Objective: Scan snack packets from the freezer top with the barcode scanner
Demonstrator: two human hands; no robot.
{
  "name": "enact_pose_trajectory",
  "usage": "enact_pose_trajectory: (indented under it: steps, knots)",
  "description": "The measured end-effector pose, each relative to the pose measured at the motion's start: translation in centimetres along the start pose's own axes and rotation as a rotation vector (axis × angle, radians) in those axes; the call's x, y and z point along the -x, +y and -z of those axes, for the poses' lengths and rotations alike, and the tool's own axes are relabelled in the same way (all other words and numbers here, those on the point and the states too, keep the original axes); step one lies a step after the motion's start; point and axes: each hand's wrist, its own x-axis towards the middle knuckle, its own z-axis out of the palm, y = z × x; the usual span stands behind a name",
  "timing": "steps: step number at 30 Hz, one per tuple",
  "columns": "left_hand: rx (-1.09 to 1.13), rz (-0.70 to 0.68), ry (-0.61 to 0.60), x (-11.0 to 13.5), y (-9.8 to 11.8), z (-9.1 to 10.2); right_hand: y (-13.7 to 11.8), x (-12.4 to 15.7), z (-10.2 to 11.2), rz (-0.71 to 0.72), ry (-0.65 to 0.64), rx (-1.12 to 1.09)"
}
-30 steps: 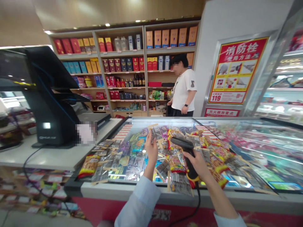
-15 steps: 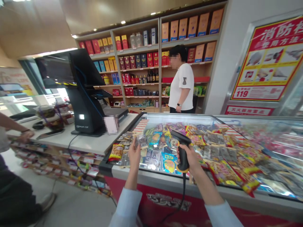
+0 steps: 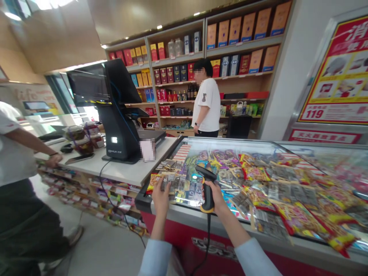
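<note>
My left hand is low over the near left corner of the glass-topped freezer, shut on a small flat snack packet with a silvery, clear wrap. My right hand grips a black handheld barcode scanner with a yellow base. Its head tilts up and to the left, towards the packet, with a gap between them. A black cord hangs from the scanner's base. Many bright snack packets lie heaped on and around the freezer under both hands.
A black checkout terminal stands on a white counter to my left, with jars and a phone at its far end. A person rests a hand on that counter. Another person stands beyond the freezer before shelves of boxed bottles.
My view has swung left. Both hands have come closer together and lower over the freezer's near edge, and the person at the left shows more fully.
</note>
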Motion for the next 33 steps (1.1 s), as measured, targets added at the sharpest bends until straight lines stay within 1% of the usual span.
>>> enact_pose_trajectory:
  steps: [2,5,7,10,15,17,22,33]
  knots:
    - [-0.129,-0.066,0.02,0.3,0.0,-0.1,0.5,-0.2,0.0,-0.02,-0.01,-0.004]
    - [-0.354,-0.119,0.097,0.9,0.6,-0.3,1.2,-0.3,0.2,-0.086,-0.008,0.009]
    - [-0.445,-0.157,0.135,1.3,1.1,-0.5,1.6,-0.3,0.3,-0.105,-0.004,0.005]
    - [-0.479,-0.221,0.142,1.6,1.2,-0.6,2.1,-0.3,0.4,-0.068,-0.004,-0.016]
    - [-0.459,-0.237,0.138,1.6,0.5,-0.6,2.4,-0.2,0.4,-0.041,-0.019,-0.011]
    - [-0.462,-0.262,0.106,1.6,0.3,-0.6,2.4,-0.3,0.4,-0.041,-0.017,-0.009]
    - [-0.504,-0.358,-0.038,1.2,0.1,-0.9,2.5,-0.5,0.5,-0.037,-0.02,-0.027]
    - [-0.588,-0.376,-0.135,-0.2,-0.5,-2.0,2.5,-0.3,0.4,-0.041,-0.009,-0.036]
